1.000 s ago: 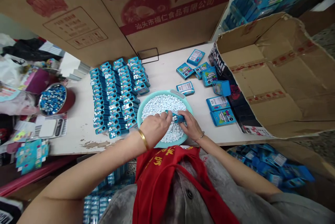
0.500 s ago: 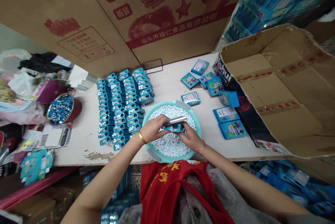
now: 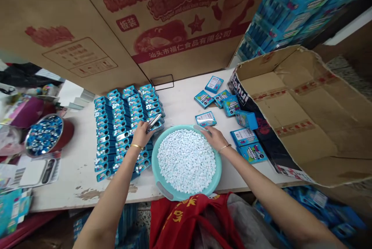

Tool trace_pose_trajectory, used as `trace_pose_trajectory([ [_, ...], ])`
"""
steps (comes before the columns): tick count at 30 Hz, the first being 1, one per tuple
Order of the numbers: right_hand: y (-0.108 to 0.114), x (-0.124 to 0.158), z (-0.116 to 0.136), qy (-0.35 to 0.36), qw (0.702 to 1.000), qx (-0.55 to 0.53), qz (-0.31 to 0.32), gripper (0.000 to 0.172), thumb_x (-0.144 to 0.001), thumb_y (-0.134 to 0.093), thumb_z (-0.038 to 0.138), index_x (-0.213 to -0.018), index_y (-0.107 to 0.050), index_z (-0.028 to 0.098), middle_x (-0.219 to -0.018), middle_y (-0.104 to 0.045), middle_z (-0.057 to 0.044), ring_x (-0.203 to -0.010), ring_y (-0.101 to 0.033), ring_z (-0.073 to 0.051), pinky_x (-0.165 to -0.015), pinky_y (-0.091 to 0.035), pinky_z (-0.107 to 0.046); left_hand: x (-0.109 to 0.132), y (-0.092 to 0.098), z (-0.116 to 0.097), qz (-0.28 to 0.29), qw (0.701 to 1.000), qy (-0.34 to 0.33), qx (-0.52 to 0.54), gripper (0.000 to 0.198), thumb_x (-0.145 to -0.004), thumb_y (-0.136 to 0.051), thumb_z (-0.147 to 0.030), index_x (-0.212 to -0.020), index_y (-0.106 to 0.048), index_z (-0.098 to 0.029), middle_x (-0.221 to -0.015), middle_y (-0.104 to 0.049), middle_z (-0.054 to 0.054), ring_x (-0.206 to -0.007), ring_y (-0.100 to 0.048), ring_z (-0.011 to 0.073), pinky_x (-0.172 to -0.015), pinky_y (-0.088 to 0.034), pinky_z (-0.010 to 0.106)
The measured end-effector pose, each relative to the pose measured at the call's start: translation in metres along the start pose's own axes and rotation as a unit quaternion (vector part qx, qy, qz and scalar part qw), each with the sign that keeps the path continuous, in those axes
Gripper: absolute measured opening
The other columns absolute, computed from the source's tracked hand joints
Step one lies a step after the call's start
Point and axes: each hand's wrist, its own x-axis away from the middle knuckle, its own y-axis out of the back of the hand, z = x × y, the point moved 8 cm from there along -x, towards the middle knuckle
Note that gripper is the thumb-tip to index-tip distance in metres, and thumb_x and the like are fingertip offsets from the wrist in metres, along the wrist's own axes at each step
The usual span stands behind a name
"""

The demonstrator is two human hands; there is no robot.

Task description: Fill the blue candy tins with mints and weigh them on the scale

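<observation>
My left hand (image 3: 141, 133) is closed around a shiny silver metal scoop (image 3: 154, 121), at the right edge of the rows of small blue candy boxes (image 3: 133, 111). A blue box lies right under the scoop; whether my fingers touch it I cannot tell. My right hand (image 3: 214, 138) holds nothing, its fingers stretched over the far right rim of the turquoise basin (image 3: 155, 163). Just beyond those fingertips lies a blue candy box (image 3: 205, 118), label side up. Small white candies (image 3: 187, 161) fill the basin.
Several more blue boxes (image 3: 244, 136) lie right of the basin, beside a large open carton (image 3: 308, 140). Tall cardboard boxes (image 3: 180, 20) stand at the back. On the left are a red bowl of wrapped sweets (image 3: 62, 140) and a white scale (image 3: 34, 172).
My hands have parted from above the basin. The left has carried the scoop left to the rows of boxes; the right has let go of the blue box and moved toward the far rim.
</observation>
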Motion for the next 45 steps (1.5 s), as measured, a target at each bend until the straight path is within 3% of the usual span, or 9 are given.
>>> trace_pose_trajectory([
  [6,0.022,0.029,-0.042,-0.027,0.994,-0.099,-0.026,0.037,-0.092,-0.039,0.044,-0.095,-0.067,0.019,-0.082,-0.069,-0.006,-0.078,-0.063,-0.023,-0.072,-0.051,-0.035,-0.002,-0.028,0.007,0.019,0.997,0.055,-0.041,0.034,-0.086,-0.055,-0.028,-0.116,-0.053,-0.014,-0.119,-0.048,0.015,-0.095,-0.058,0.0244,-0.079,-0.050,0.035],
  [9,0.030,0.001,-0.043,0.048,0.998,0.013,-0.043,0.038,-0.087,-0.046,0.031,-0.120,-0.060,0.020,-0.116,-0.064,-0.013,-0.108,-0.059,-0.030,-0.091,-0.047,-0.046,0.000,-0.020,0.001,-0.018,0.997,0.075,-0.030,0.044,-0.086,-0.055,-0.031,-0.125,-0.046,-0.012,-0.125,-0.046,0.018,-0.102,-0.057,0.0277,-0.081,-0.050,0.038],
  [12,0.013,-0.043,-0.036,0.133,0.981,0.142,0.000,0.062,-0.076,-0.062,0.028,-0.136,-0.046,0.021,-0.148,-0.040,-0.014,-0.138,-0.031,-0.036,-0.109,-0.028,-0.057,0.015,-0.010,-0.018,-0.043,0.998,0.042,0.013,0.040,-0.089,-0.052,-0.034,-0.121,-0.046,-0.012,-0.112,-0.053,0.016,-0.104,-0.056,0.0267,-0.087,-0.049,0.040],
  [19,-0.008,-0.095,-0.045,0.126,0.971,0.187,0.082,0.084,-0.062,-0.078,0.033,-0.136,-0.045,0.013,-0.132,-0.051,-0.024,-0.125,-0.042,-0.041,-0.099,-0.040,-0.057,0.110,-0.040,-0.078,0.226,0.969,-0.061,0.084,0.026,-0.094,-0.040,-0.026,-0.115,-0.053,-0.019,-0.103,-0.059,0.008,-0.095,-0.059,0.0188,-0.086,-0.049,0.032],
  [25,0.075,-0.012,-0.023,0.059,0.977,-0.154,-0.137,0.084,-0.068,-0.073,0.044,-0.140,-0.036,0.020,-0.141,-0.045,-0.014,-0.129,-0.042,-0.032,-0.109,-0.034,-0.051,0.178,-0.059,-0.089,0.390,0.919,-0.003,-0.062,0.022,-0.088,-0.043,-0.015,-0.105,-0.058,-0.019,-0.105,-0.061,0.009,-0.098,-0.061,0.0233,-0.084,-0.047,0.034],
  [29,0.048,0.052,0.004,-0.090,0.878,-0.470,-0.011,0.056,-0.080,-0.052,0.059,-0.123,-0.056,0.023,-0.116,-0.067,-0.010,-0.113,-0.060,-0.031,-0.097,-0.046,-0.054,0.186,-0.071,-0.101,0.397,0.912,0.006,-0.108,0.024,-0.089,-0.041,-0.013,-0.107,-0.055,-0.017,-0.110,-0.060,0.011,-0.105,-0.059,0.0247,-0.085,-0.045,0.035],
  [32,0.015,0.082,0.021,-0.178,0.778,-0.597,0.082,0.064,-0.085,-0.033,0.066,-0.119,-0.058,0.018,-0.105,-0.072,-0.014,-0.101,-0.067,-0.033,-0.087,-0.051,-0.058,0.185,-0.078,-0.105,0.385,0.915,0.013,-0.117,0.021,-0.090,-0.040,-0.013,-0.106,-0.054,-0.017,-0.111,-0.058,0.012,-0.106,-0.058,0.0244,-0.086,-0.044,0.035],
  [35,-0.003,0.099,0.012,-0.265,0.701,-0.659,0.067,0.054,-0.084,-0.042,0.058,-0.116,-0.058,0.018,-0.097,-0.074,-0.012,-0.098,-0.069,-0.032,-0.083,-0.054,-0.056,0.185,-0.078,-0.110,0.375,0.920,0.007,-0.117,0.021,-0.089,-0.041,-0.012,-0.105,-0.054,-0.017,-0.113,-0.057,0.013,-0.106,-0.057,0.0249,-0.086,-0.044,0.036],
  [45,-0.002,0.112,-0.013,-0.292,0.718,-0.632,0.006,0.050,-0.081,-0.049,0.061,-0.104,-0.064,0.019,-0.083,-0.075,-0.009,-0.088,-0.072,-0.031,-0.080,-0.057,-0.049,0.202,-0.043,-0.090,0.371,0.909,0.145,-0.125,0.025,-0.083,-0.055,-0.037,-0.095,-0.060,-0.016,-0.101,-0.067,0.015,-0.096,-0.064,0.0297,-0.077,-0.046,0.036],
])
